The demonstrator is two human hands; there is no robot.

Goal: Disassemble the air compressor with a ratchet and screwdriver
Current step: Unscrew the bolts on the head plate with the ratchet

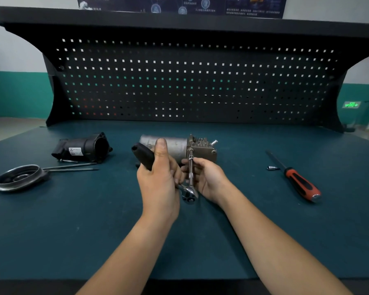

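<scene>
Both forearms reach in from the near edge and meet at mid-worktop. The left hand [158, 175] is wrapped around the black handle [144, 156] of the ratchet [189, 193]. Its fingers are curled tight and its thumb is stretched straight up along the grip, with the handle angling up and to the left out of the fist. The ratchet's chrome head sits low between the two wrists. From it a slim extension bar [191, 167] runs away from the person to the near face of the air compressor [179, 146].

The right hand [208, 177] is turned palm-inward, and its fingers are curled round that bar about halfway along. The compressor lies on its side in the middle of the green worktop [73, 231], just beyond the hands. Its grey motor drum points left and its finned metal block is on the right.

Off to the left sits a black housing [83, 149]. Nearer the person is a round metal end cover [19, 177], with two long bolts [73, 167] lying beside it. Well to the right lies a screwdriver [296, 179] with a red-and-black handle, and a small socket [273, 168] sits just beside its shaft. A dark pegboard [190, 81] stands behind.
</scene>
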